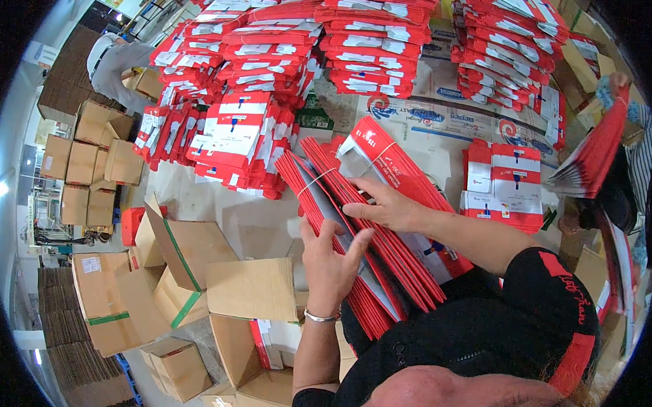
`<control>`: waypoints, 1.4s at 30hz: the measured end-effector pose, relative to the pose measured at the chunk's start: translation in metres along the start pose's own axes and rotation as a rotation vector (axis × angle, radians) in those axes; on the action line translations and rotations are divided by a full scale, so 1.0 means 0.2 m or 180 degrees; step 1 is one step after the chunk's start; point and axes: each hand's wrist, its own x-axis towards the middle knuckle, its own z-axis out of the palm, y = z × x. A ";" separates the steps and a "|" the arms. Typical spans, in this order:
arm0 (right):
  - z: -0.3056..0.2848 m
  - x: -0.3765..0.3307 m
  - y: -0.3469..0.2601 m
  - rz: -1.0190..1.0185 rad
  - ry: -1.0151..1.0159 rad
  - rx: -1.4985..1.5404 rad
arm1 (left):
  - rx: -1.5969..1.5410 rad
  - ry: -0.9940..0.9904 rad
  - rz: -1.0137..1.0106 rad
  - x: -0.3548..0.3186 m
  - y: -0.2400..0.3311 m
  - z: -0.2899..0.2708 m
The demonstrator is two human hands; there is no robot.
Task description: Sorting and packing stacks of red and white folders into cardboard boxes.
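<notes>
Two banded bundles of flat red folded cartons lean side by side in front of me, their edges upward. My left hand grips the left bundle, with the thumb apart from the fingers. The right bundle is under my right hand, whose fingers and thumb curl over its upper edges. A dark gap with a grey-white panel shows between the two. Just behind my right hand lies another red banded bundle, its printed face up. The lower ends of the bundles rest against my dark clothing.
Tall piles of red-and-white cartons stand beyond my hands, with a smaller stack to the right. Open cardboard boxes sit at my left. A co-worker at the right holds a red bundle; another person bends over at far left.
</notes>
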 end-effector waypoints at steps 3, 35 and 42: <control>0.01 0.00 0.00 0.0024 0.0055 -0.0021 | -0.0007 -0.0002 -0.0052 0.00 0.00 0.02; 0.04 0.01 0.01 -0.0280 0.0083 -0.0012 | -0.0424 -0.0053 0.0105 -0.05 -0.06 0.01; 0.08 0.03 0.05 -0.0162 0.0115 -0.0282 | -0.0357 -0.0012 0.0011 -0.03 -0.01 0.02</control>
